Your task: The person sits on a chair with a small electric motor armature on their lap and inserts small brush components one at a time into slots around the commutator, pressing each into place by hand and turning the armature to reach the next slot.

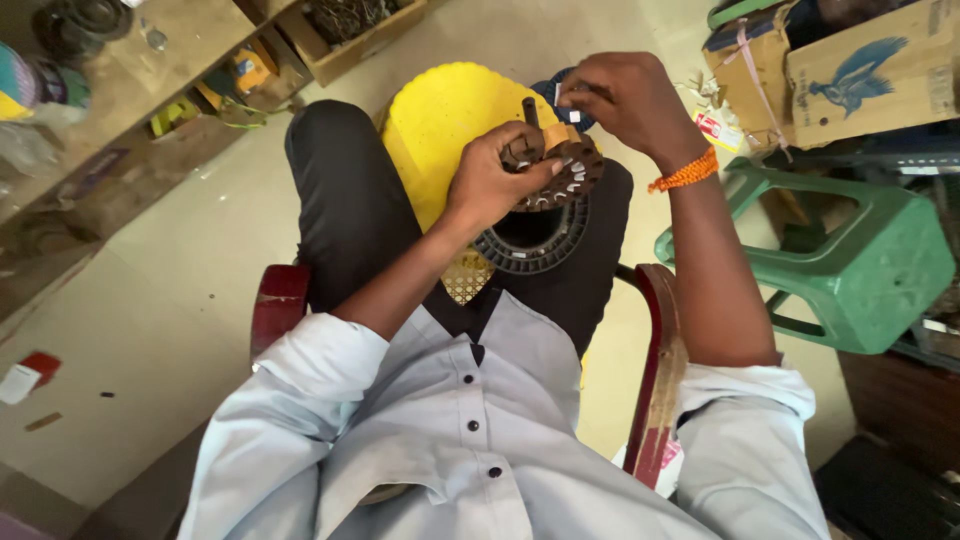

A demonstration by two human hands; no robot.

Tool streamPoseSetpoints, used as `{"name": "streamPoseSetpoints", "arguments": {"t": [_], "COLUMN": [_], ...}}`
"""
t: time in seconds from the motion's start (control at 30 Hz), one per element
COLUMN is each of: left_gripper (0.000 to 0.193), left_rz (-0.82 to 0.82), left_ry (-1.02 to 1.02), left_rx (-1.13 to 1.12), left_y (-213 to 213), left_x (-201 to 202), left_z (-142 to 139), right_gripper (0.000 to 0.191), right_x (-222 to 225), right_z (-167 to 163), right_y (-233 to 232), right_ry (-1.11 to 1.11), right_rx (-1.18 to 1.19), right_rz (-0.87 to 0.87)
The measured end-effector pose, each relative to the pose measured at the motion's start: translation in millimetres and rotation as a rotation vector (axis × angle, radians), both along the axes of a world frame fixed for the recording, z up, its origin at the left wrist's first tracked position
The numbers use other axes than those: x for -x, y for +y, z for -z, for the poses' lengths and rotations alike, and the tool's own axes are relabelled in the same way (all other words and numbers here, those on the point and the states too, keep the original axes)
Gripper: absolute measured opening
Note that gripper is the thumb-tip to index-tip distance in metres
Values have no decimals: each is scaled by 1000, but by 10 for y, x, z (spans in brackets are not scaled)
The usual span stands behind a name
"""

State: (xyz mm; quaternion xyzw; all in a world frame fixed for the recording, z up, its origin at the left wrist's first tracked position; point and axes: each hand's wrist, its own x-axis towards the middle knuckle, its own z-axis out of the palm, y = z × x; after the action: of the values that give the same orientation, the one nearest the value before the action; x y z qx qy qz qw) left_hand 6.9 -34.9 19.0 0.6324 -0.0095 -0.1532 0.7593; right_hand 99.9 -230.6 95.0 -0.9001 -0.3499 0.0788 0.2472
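1. The left hand [492, 178] gripped a round slotted motor core [558, 172] above the lap.
2. The right hand [622, 100] pinched a small piece just above the core.
3. Right of that hand sat a brown cardboard box [870, 75] bearing a blue bird print.

Well right of the fingers a green plastic stool [870, 265] stands on the floor, with cardboard boxes [860, 65] stacked behind it, one printed with a blue bird. Just below and left of the fingers a yellow perforated sheet [440, 125] lies over the lap. Far to their left runs a cluttered wooden shelf [150, 60], an open wooden crate [350, 35] beside it.
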Motion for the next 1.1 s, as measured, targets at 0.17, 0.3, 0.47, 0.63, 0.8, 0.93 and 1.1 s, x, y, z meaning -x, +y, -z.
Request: {"name": "streamPoseSetpoints", "arguments": {"t": [0.17,0.3,0.47,0.63,0.8,0.93,1.1], "left_gripper": [22,44,38,31,30,36,59], "left_rz": [17,-24,-94,-72,-119,-216,-197], "left_ry": [27,-22,-113,-123,-147,-271,-216], "left_rx": [98,97,177,86,142,-109,-23], "left_y": [-14,-37,-126,-126,-149,-106,-25], "left_x": [-20,-10,16,11,26,49,70], "left_z": [11,62,161,247,260,200,104], "right_gripper": [13,14,16,10,10,14,10], "right_x": [-167,-160,23,599,1201,1446,1465], "right_z": [-125,-247,-480,-476,-143,98,171], "right_y": [292,468,407,369,526,587,582], "right_ry": [-27,35,16,-63,-75,11,49], "right_rx": [12,44,189,124,-300,-500,-610], "right_rz": [-123,-167,-154,173,568,808,885]}}
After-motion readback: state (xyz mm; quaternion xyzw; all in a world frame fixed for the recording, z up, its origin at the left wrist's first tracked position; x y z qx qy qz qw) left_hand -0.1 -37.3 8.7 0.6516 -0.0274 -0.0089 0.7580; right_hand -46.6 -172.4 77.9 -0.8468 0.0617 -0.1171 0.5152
